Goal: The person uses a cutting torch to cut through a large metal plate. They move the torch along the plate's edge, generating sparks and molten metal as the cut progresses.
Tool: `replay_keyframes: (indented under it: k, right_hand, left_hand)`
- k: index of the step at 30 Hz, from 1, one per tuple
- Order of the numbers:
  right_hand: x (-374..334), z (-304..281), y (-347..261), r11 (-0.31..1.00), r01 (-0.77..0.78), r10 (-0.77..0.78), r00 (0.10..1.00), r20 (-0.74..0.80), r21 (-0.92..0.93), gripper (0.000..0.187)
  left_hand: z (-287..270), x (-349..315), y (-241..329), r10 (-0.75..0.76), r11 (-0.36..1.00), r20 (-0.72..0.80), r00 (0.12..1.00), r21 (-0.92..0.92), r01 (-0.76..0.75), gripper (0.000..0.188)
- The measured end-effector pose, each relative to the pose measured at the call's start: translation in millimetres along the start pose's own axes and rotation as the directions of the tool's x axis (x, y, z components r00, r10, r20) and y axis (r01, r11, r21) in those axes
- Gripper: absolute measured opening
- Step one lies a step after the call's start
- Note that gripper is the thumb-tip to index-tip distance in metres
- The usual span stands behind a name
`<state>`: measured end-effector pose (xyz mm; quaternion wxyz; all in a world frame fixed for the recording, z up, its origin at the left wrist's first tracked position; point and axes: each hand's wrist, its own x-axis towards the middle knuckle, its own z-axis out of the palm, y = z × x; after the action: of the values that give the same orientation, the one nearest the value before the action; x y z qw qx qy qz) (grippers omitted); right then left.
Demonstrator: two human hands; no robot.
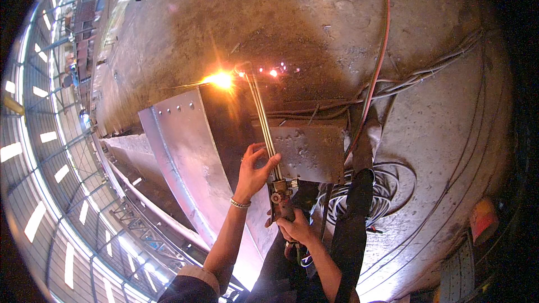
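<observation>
My right hand (297, 228) is wrapped around the handle of a cutting torch (262, 113), near its brass valves. Higher up, my left hand (255, 171), with a chain bracelet at the wrist, holds the torch's long metal tubes loosely between thumb and bent fingers. A bright orange flare (220, 79) burns beside the torch head, at the far end of a steel beam (188, 134). Several holes run along that end of the beam. Glare hides the exact spot where the flame meets the metal. Small glowing bits lie right of the torch head.
A rough steel plate (311, 151) lies right of the torch tubes. A red hose (383, 50) and grey cables (418, 76) cross the concrete floor (435, 129). Coiled hose (387, 191) lies by my leg (359, 205). At right stands a red-orange object (483, 221).
</observation>
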<state>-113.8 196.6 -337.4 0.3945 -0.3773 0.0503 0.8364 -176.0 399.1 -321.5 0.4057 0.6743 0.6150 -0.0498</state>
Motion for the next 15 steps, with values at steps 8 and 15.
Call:
replay_keyframes:
  k: [8, 15]
  right_hand:
    - [-3.9, 1.4, -18.1, 0.998, -0.045, 0.042, 0.998, 0.05, 0.049, 0.014]
    - [-3.8, 0.5, -17.4, 0.988, -0.086, 0.079, 0.995, 0.058, 0.13, 0.009]
  left_hand:
    - [1.0, 0.4, -5.3, 0.003, 1.0, -0.007, 1.0, 0.007, -0.003, 0.038]
    - [-0.1, -0.3, 0.2, -0.019, 1.0, -0.008, 1.0, 0.003, 0.019, 0.041]
